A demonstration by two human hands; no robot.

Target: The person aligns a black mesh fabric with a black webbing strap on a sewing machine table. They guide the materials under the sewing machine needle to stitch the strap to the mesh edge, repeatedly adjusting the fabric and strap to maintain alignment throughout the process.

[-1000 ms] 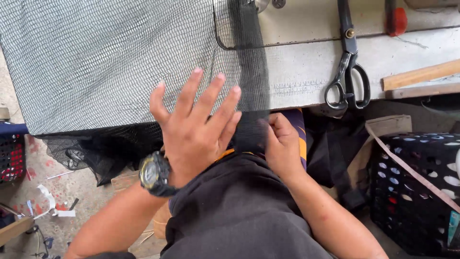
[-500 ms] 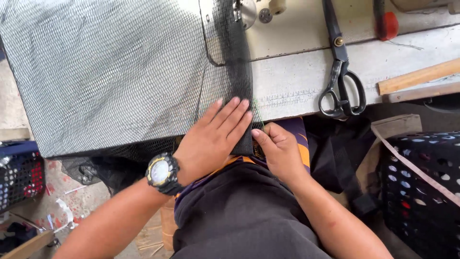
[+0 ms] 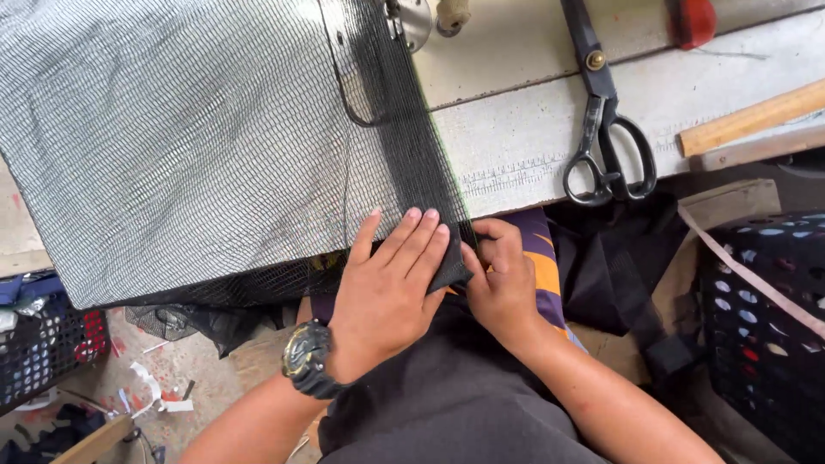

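Note:
A wide sheet of dark mesh netting (image 3: pixel 189 146) lies over the white sewing table (image 3: pixel 516 155), with a folded dark strip running down its right edge to my lap. My left hand (image 3: pixel 387 292), with a black watch on its wrist, presses flat on the lower end of that strip at the table's edge. My right hand (image 3: pixel 503 279) pinches the strip's folded corner just beside the left fingertips. Both hands rest over my lap, on black cloth.
Black scissors (image 3: pixel 606 129) lie on the table to the right, near a wooden stick (image 3: pixel 752 120) and a red object (image 3: pixel 692 21). A sewing machine part (image 3: pixel 417 17) shows at the top. A dark spotted basket (image 3: pixel 765 326) stands right, and a crate (image 3: pixel 47 352) stands left on the littered floor.
My left hand went from spread fingers to fingers together, laid flat on the strip's end. The view has tilted, so the netting and table sit lower in frame.

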